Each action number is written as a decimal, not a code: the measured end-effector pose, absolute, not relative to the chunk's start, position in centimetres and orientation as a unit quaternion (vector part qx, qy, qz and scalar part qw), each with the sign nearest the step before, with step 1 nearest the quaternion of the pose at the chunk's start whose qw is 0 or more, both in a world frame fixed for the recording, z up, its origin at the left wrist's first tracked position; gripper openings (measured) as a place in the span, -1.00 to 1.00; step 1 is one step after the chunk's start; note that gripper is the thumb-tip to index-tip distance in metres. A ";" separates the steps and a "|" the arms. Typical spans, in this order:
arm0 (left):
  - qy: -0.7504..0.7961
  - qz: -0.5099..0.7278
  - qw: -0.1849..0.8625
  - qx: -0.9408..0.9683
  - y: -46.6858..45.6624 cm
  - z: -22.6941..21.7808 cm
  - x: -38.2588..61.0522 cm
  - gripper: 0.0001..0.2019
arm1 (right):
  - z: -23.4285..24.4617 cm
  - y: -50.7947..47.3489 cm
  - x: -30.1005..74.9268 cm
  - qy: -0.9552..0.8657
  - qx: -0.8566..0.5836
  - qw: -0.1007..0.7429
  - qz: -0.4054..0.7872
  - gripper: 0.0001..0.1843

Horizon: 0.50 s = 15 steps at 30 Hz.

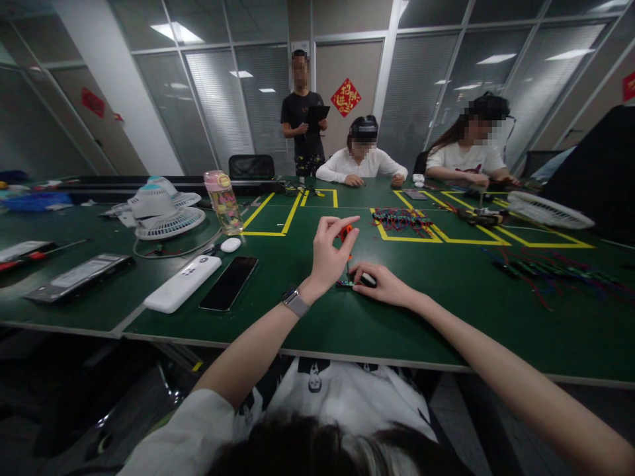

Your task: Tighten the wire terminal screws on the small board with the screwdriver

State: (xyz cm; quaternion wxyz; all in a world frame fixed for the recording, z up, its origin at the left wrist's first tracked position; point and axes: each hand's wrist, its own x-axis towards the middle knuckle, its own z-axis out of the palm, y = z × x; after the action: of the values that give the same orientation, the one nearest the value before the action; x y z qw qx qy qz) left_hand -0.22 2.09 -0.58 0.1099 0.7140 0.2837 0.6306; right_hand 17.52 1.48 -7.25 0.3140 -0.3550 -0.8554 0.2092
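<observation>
My left hand (331, 254) is raised above the table, its thumb and fingers closed around a screwdriver with an orange-red handle (349, 230). The shaft points down at a small green circuit board (344, 284) on the tabletop; whether the tip touches it I cannot tell. Low on the table, my right hand (384, 284) is closed, thumb and fingertips at the board's right edge. Under its fingers shows a small rounded black-and-white thing (368, 280), whose kind is unclear. My fingers partly hide the screwdriver handle and the board.
On the left lie a black phone (229, 283), a white power bank (182, 283), a flask (223, 201) and fan parts (170, 221). Wired circuit boards (403, 221) lie inside yellow tape, with more wired boards (565, 270) at right. Two people sit opposite; another stands behind.
</observation>
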 end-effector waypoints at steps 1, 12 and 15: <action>0.285 0.630 0.107 0.714 2.0 -0.5 -0.3 -0.79 | -7.3 1.5 17.5 -0.854 -0.357 0.316 0.211 -0.91; 0.254 0.622 0.203 0.712 2.5 -0.9 -0.1 -0.72 | -7.4 1.6 17.5 -0.851 -0.362 0.318 0.211 -0.90; 0.277 0.620 0.150 0.719 2.4 -0.9 -0.1 -0.75 | -7.4 1.5 17.5 -0.851 -0.362 0.319 0.208 -0.90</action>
State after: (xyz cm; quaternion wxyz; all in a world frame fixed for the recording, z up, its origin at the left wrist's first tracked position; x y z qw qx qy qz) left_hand -0.09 2.44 -0.86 0.1502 0.7185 0.2766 0.6202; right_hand 17.50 1.50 -7.38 0.3187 -0.3621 -0.8509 0.2081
